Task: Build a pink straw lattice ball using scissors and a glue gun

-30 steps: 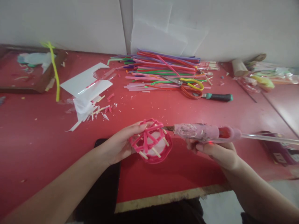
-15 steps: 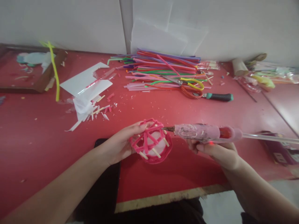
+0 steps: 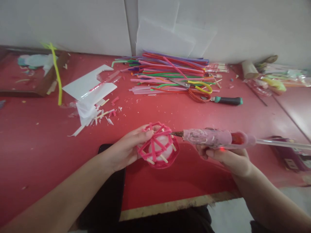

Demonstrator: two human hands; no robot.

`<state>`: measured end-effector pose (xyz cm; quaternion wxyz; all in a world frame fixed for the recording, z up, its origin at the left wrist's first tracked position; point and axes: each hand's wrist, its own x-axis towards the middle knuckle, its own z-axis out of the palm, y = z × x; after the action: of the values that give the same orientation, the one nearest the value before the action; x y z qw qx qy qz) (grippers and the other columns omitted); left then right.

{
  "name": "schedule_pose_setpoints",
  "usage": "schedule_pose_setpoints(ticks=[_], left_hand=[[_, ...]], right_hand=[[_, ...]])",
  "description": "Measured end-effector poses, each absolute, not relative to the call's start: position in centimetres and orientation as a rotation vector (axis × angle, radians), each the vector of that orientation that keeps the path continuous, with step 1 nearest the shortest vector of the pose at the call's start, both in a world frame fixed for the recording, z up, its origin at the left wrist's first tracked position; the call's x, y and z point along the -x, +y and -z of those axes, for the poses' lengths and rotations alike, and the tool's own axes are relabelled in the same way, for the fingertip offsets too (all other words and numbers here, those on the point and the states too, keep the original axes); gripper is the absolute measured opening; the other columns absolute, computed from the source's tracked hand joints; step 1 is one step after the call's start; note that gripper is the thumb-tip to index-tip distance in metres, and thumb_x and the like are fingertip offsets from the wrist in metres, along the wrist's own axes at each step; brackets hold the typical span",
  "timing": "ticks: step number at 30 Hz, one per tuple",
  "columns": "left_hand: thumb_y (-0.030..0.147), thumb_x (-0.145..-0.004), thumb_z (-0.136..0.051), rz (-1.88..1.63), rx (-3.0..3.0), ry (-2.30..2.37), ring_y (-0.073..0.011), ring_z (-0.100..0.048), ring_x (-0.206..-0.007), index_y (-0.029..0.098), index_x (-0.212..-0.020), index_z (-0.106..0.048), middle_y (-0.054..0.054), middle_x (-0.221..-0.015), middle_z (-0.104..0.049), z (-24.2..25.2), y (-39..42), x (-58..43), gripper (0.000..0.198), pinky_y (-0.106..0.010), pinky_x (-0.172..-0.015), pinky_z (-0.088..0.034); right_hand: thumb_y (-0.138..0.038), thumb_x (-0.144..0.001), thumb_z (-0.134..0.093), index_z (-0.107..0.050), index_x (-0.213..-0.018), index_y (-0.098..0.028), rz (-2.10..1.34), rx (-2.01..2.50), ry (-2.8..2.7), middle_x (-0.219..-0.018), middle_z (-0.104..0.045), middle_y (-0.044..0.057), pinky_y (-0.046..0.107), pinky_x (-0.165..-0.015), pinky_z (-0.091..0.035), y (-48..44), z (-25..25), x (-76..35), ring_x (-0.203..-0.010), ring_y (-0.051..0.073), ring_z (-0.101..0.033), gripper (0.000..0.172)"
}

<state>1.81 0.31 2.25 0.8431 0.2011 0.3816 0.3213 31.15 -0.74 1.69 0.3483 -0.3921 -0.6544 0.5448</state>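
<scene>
Between the fingers of my left hand [image 3: 132, 142] is a small round basket-like frame [image 3: 159, 150] of pink fuzzy strips crossing over short wooden sticks, with a pale disc inside. My thumb presses on its upper left rim. In my right hand [image 3: 230, 160] I grip a pink hot glue gun [image 3: 209, 137], held level with its dark nozzle pointing left. The nozzle tip meets the upper right edge of the frame, touching or very close. A clear glue stick [image 3: 279, 143] runs out of the gun's back, and a red light glows beneath its body.
Colourful pipe cleaners [image 3: 170, 66] lie heaped at the back, with scissors [image 3: 196, 89] and a utility knife [image 3: 228, 101] in front. White paper scraps [image 3: 89, 87] are on the left, beside a brown tray [image 3: 39, 90]. A black flat object [image 3: 104, 191] lies under my left forearm.
The glue gun has shifted slightly to the right. The pink frame has tilted and moved a little the same way, with the nozzle still at its edge.
</scene>
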Motion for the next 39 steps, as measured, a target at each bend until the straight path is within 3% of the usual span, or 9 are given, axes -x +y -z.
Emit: schedule_pose_setpoints(ticks=[3, 8, 14, 20, 25, 28, 32, 35, 39], left_hand=[[0.039, -0.072, -0.085, -0.689, -0.408, 0.817, -0.0159, -0.070, -0.087, 0.024, -0.104, -0.074, -0.003, -0.099, -0.075, -2.1, 0.3, -1.7, 0.037, -0.019, -0.070, -0.057], [0.043, -0.072, -0.085, -0.675, -0.439, 0.820, -0.0137, -0.068, -0.075, 0.023, -0.103, -0.074, -0.001, -0.087, -0.074, -2.1, 0.4, -1.8, 0.039, -0.018, -0.066, -0.055], [0.039, -0.078, -0.080, -0.694, -0.462, 0.764, -0.0165, -0.070, -0.082, 0.022, -0.106, -0.072, -0.003, -0.095, -0.074, -2.2, 0.3, -1.8, 0.034, -0.021, -0.066, -0.055], [0.038, -0.070, -0.086, -0.691, -0.530, 0.715, -0.0197, -0.071, -0.082, 0.019, -0.112, -0.068, -0.007, -0.096, -0.073, -1.7, 0.3, -1.6, 0.050, -0.023, -0.065, -0.058], [0.028, -0.068, -0.086, -0.729, -0.511, 0.712, -0.0216, -0.072, -0.086, 0.024, -0.121, -0.062, -0.008, -0.109, -0.070, -1.4, 0.2, -1.3, 0.059, -0.030, -0.072, -0.062], [0.026, -0.068, -0.085, -0.741, -0.518, 0.731, -0.0207, -0.072, -0.085, 0.027, -0.124, -0.059, -0.007, -0.110, -0.069, -1.5, 0.2, -1.2, 0.062, -0.029, -0.070, -0.062], [0.026, -0.064, -0.087, -0.766, -0.508, 0.779, -0.0220, -0.070, -0.087, 0.027, -0.123, -0.058, -0.005, -0.109, -0.067, -2.0, 0.3, -1.4, 0.066, -0.033, -0.072, -0.063], [0.028, -0.063, -0.087, -0.754, -0.511, 0.850, -0.0227, -0.068, -0.085, 0.027, -0.123, -0.056, -0.005, -0.106, -0.065, -2.4, 0.4, -1.6, 0.068, -0.035, -0.067, -0.062], [0.028, -0.069, -0.082, -0.781, -0.651, 0.943, -0.0164, -0.065, -0.073, 0.027, -0.125, -0.049, -0.001, -0.094, -0.065, -2.5, 0.0, -2.1, 0.065, -0.025, -0.060, -0.057]], right_hand=[[-0.030, -0.090, -0.059, -0.067, -0.079, -0.021, -1.382, 1.047, -1.711, -0.073, -0.065, 0.003, 0.031, -0.058, -0.049, -0.8, -1.8, -31.2, -0.066, 0.017, -0.060, 0.016], [-0.026, -0.089, -0.058, -0.066, -0.079, -0.022, -1.336, 1.047, -1.727, -0.073, -0.066, 0.003, 0.031, -0.057, -0.050, -0.8, -2.2, -30.9, -0.066, 0.018, -0.062, 0.013], [-0.021, -0.085, -0.059, -0.066, -0.076, -0.021, -1.328, 1.053, -1.776, -0.069, -0.065, 0.003, 0.029, -0.053, -0.048, -0.4, -2.7, -30.8, -0.061, 0.016, -0.060, 0.012], [-0.028, -0.089, -0.059, -0.069, -0.086, -0.022, -1.297, 1.135, -1.714, -0.075, -0.065, 0.003, 0.029, -0.054, -0.048, -0.6, -1.6, -32.1, -0.063, 0.016, -0.059, 0.012], [-0.028, -0.089, -0.061, -0.064, -0.091, -0.024, -0.872, 1.320, -1.888, -0.082, -0.067, 0.003, 0.030, -0.059, -0.048, -0.1, -2.3, -31.3, -0.068, 0.018, -0.061, 0.006], [-0.027, -0.084, -0.064, -0.061, -0.106, -0.023, -0.558, 1.462, -2.183, -0.095, -0.068, 0.006, 0.031, -0.066, -0.049, 0.6, -2.9, -30.5, -0.079, 0.021, -0.065, 0.022], [-0.017, -0.077, -0.059, -0.054, -0.120, -0.021, -0.452, 1.501, -2.477, -0.113, -0.062, 0.012, 0.036, -0.072, -0.052, 1.0, -2.5, -30.1, -0.093, 0.027, -0.066, 0.043], [-0.011, -0.072, -0.054, -0.053, -0.122, -0.019, -0.453, 1.510, -2.570, -0.116, -0.059, 0.014, 0.042, -0.081, -0.054, 0.9, -2.1, -30.1, -0.100, 0.029, -0.065, 0.051], [-0.010, -0.068, -0.053, -0.055, -0.120, -0.019, -0.543, 1.426, -2.539, -0.116, -0.060, 0.012, 0.047, -0.090, -0.052, 1.1, -2.5, -30.2, -0.105, 0.030, -0.062, 0.052]])
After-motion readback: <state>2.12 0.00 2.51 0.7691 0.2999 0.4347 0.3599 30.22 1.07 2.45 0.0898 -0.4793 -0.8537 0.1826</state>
